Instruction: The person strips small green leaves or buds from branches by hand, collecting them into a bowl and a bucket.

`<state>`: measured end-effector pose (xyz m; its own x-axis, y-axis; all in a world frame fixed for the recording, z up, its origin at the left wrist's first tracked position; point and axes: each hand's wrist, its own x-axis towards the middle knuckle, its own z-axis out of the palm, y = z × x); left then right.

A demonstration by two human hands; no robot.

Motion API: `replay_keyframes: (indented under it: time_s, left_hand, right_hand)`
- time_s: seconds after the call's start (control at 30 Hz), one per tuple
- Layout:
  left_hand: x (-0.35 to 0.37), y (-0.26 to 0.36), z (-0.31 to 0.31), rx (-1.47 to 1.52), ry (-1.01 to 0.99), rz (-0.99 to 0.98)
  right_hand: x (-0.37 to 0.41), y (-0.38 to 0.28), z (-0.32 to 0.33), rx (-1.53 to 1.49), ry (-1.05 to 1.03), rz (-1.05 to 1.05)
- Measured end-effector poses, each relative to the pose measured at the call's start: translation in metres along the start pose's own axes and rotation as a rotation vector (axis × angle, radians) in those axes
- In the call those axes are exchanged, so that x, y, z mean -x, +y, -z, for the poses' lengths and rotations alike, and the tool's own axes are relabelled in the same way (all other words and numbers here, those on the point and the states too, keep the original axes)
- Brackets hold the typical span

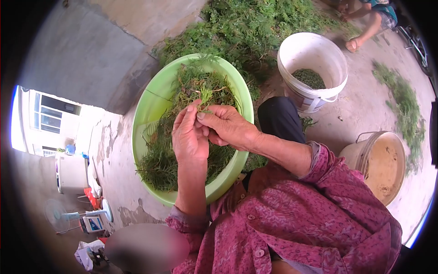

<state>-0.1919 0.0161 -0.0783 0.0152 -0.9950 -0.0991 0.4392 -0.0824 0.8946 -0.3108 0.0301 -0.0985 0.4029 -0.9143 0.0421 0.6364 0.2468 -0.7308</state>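
Where both hands meet at the centre of the frame, the left hand (189,137) and the right hand (228,125) touch each other, and both pinch closed on a green sprig (206,97) held just above the heaped greens in the light-green basin (153,98). Beyond the basin, toward the upper right, a white bucket (299,50) holds small green bits and stands beside a loose pile of greens (255,23) on the floor. Another person's hand (352,44) rests on the floor near the top right corner.
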Motion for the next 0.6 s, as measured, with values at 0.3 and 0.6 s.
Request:
replay_keyframes:
  time_s: [0.3, 0.6]
  left_hand:
    - [-0.007, 0.027, 0.033, -0.192, -0.097, -0.079]
    - [0.059, 0.051, 0.104, -0.92, -0.17, -0.125]
  right_hand:
    - [0.042, -0.055, -0.021, -0.095, -0.136, -0.281]
    - [0.08, -0.176, 0.118, 0.278, 0.788, 0.959]
